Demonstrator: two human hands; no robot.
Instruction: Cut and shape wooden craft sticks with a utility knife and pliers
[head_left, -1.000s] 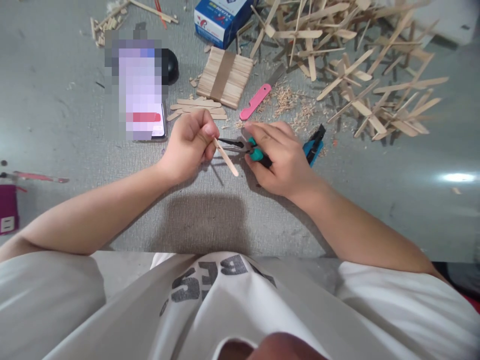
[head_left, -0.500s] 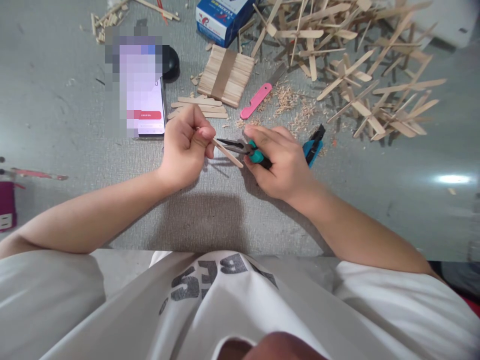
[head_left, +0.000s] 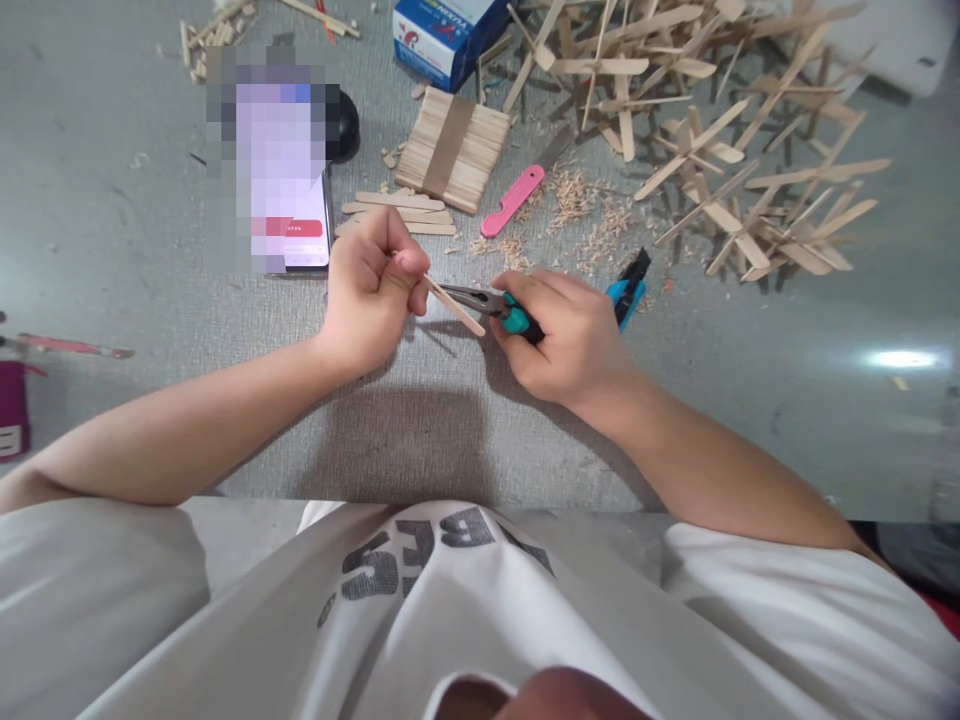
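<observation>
Between the thumb and fingers of my left hand (head_left: pixel 379 290) is a thin wooden stick (head_left: pixel 461 313), its rounded end pointing down to the right. My right hand (head_left: pixel 566 335) is closed round the teal and black handles of some long-nose pliers (head_left: pixel 514 314). The pliers' jaws reach left to the stick near my left fingertips; whether they grip it cannot be made out. Several loose sticks (head_left: pixel 405 215) lie just behind my left hand. A banded bundle of sticks (head_left: pixel 452 150) is farther back.
A pink-handled saw (head_left: pixel 514 202) lies beside wood shavings (head_left: pixel 574 195). Behind my right hand is a blue cutter (head_left: pixel 628 290). Joined wooden sticks (head_left: pixel 694 150) fill the back right. A phone (head_left: pixel 289 190) lies left, and a blue box (head_left: pixel 448 38) stands at the back.
My right hand and the pliers have shifted slightly down. The pliers' jaws look closer together. My left hand and the stick have hardly moved.
</observation>
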